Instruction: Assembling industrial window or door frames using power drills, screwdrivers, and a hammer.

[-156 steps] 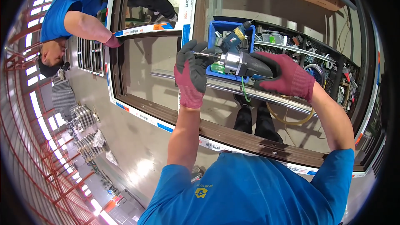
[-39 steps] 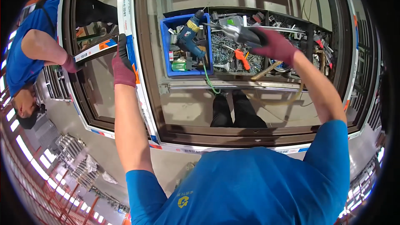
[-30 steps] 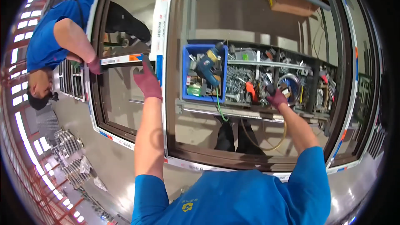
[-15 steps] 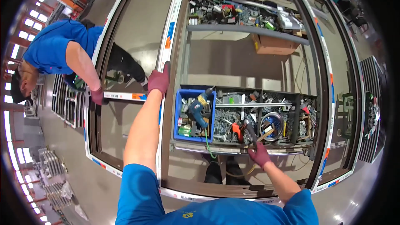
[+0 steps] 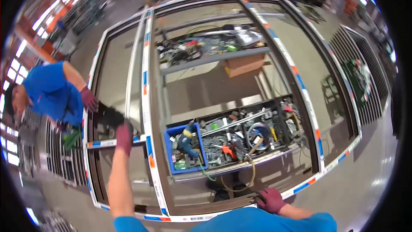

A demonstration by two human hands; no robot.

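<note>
Large brown frame (image 5: 146, 81), edges white-taped, divided into sections; lies flat above tray (image 5: 282, 125).

Brightly lit, with windows (image 5: 15, 71) burnt white along the left rim. Shadowed across the floor (image 5: 201, 92) at centre, glossy with reflections at lower right. Softened by blur around the left hand (image 5: 124, 139) and top background. Bowed by fisheye, black at the corners.

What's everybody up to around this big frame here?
A gloved person has the left hand at the near end of a long pale bar, too blurred to tell whether it grips, and the right hand on the near rail of the large frame. A co-worker's gloved hand is at the frame's left side. Below, a drill lies in a blue bin beside small hardware.
</note>
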